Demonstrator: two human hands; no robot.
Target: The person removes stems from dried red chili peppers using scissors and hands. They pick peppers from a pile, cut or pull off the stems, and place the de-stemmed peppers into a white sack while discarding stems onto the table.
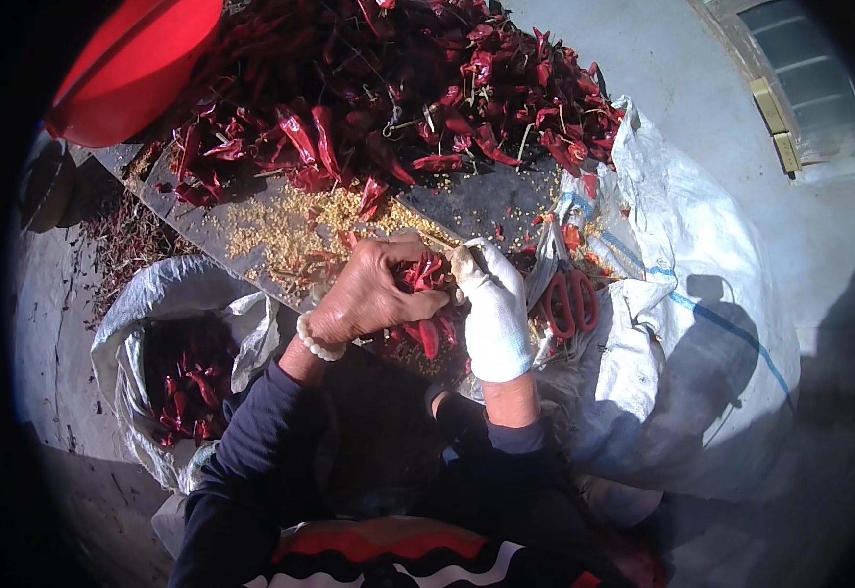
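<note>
Closed around dried red chili peppers (422, 272) is my left hand (361, 286), bare, with a pale beaded bracelet at the wrist. My right hand (498, 318) wears a white glove and meets the left one at the peppers. Its thumb and fingers are pinched together at the end of a thin stem (437, 241). Part of the peppers is hidden by my fingers. Just beyond my hands, loose yellow seeds (285, 230) cover a dark board (187, 211). A large heap of dried red chilies (378, 88) lies on its far side.
Scissors with red handles (571, 304) lie right of my gloved hand, against a large white woven sack (726, 265) with a blue stripe. An open white sack (168, 279) with red chilies inside stands at left. A red basin (133, 73) is at the far left.
</note>
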